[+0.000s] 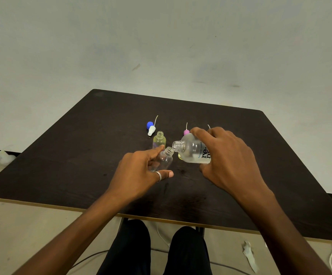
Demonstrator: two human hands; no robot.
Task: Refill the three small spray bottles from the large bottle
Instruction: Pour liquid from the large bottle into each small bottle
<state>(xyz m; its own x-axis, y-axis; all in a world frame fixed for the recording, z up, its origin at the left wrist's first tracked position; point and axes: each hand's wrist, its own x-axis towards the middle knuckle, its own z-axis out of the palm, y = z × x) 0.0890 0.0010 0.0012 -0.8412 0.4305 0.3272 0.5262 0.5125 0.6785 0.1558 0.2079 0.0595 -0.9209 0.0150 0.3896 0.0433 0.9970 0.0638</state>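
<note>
At the middle of the dark table (81,155), a small clear spray bottle (165,159) is held tilted, its open neck leaning toward one o'clock, pinched between thumb and fingers of the left hand (141,171). Its mouth is met, almost touching, by the open neck of the large bottle (193,150), which is tipped toward nine o'clock and clasped around its body by the right hand (224,155). The pouring step for this bottle is judged to be in hand; no stream can be made out, and the small bottle looks nearly empty. A steadier tip and close alignment of the two mouths are called for next, lest liquid be spilled. Clear liquid is seen pooled low in the large bottle. At eleven o'clock a second small bottle (159,140) stands upright, uncapped, seemingly holding yellowish liquid. Farther out, a blue-and-white spray cap (151,128) and a pink spray cap (186,132) lie with their tubes.
</note>
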